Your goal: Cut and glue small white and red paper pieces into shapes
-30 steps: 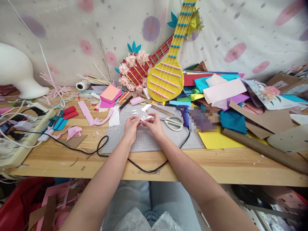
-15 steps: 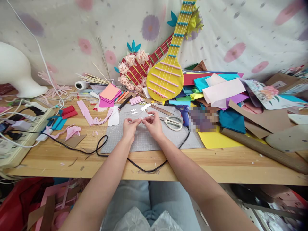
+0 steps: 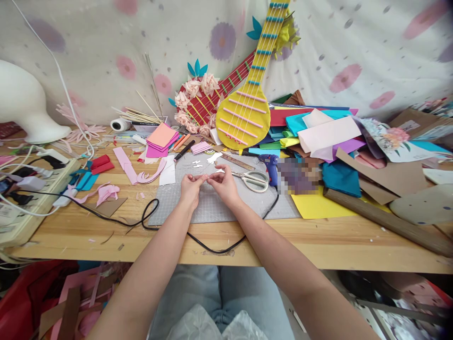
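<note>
My left hand (image 3: 191,188) and my right hand (image 3: 224,184) meet fingertip to fingertip above the grey cutting mat (image 3: 279,208). Both are closed in a pinch, and whatever lies between the fingertips is too small and covered to name. Just beyond them, small white paper pieces (image 3: 197,164) and thin wires are scattered on the mat. To the right of my right hand lie white-handled scissors (image 3: 256,181), with a ruler (image 3: 238,161) behind them. A blue glue gun (image 3: 272,169) rests past the scissors.
A black cord (image 3: 219,250) loops across the mat and the table's front. A yellow paper lute (image 3: 243,118) and a red flowered one (image 3: 198,101) lean at the back. Felt and paper sheets (image 3: 329,134) pile up on the right; a power strip (image 3: 53,189) is at left.
The fingertips have shifted very slightly against each other, still pinched together in the same place. Nothing else on the table has visibly moved.
</note>
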{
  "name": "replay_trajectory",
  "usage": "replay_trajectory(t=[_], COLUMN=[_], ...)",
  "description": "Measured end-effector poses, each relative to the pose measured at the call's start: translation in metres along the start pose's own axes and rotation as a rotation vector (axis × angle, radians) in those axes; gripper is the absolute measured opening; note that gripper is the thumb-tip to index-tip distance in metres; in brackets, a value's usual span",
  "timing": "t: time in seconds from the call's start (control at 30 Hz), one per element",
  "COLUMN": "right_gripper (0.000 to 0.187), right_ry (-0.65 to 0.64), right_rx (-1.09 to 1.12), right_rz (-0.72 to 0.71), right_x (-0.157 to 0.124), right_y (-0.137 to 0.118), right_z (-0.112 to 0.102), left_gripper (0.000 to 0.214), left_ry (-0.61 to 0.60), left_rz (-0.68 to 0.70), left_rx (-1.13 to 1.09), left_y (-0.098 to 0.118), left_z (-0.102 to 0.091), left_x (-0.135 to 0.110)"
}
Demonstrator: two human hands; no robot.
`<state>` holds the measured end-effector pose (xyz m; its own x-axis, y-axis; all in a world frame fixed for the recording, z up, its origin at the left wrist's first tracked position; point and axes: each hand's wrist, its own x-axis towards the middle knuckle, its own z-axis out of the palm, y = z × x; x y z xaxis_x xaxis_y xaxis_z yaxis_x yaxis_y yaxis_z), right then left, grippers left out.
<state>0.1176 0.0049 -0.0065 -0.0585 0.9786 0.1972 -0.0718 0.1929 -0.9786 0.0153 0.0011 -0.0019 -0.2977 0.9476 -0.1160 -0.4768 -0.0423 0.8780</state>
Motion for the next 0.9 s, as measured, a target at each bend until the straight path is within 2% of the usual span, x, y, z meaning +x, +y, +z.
replay_trajectory(t=[0.17, 0.33, 0.6, 0.8, 0.9], right_gripper=[0.042, 0.043, 0.046, 0.048, 0.045], right_ry=[0.053, 0.090, 0.058, 0.042, -0.016], right_rx=[0.025, 0.113, 0.195, 0.259, 0.231], right_rz=[0.052, 0.104, 0.122, 0.165, 0.235], right_x=[0.002, 0.005, 0.005, 0.005, 0.006], right_y=[0.000, 0.000, -0.002, -0.002, -0.010], right_z=[-0.002, -0.005, -0.006, -0.005, -0.010], left_gripper=[0.046, 0.036, 0.047, 0.049, 0.049], left_ry=[0.000, -0.049, -0.033, -0.093, -0.084], left_rz=[-0.015, -0.053, 0.071, 0.070, 0.067], left_rx=[0.004, 0.024, 0.095, 0.070, 0.062], left_y=[0.002, 0.005, 0.003, 0.003, 0.004], left_z=[0.001, 0.001, 0.000, 0.001, 0.002], left_x=[-0.001, -0.002, -0.002, -0.001, 0.000])
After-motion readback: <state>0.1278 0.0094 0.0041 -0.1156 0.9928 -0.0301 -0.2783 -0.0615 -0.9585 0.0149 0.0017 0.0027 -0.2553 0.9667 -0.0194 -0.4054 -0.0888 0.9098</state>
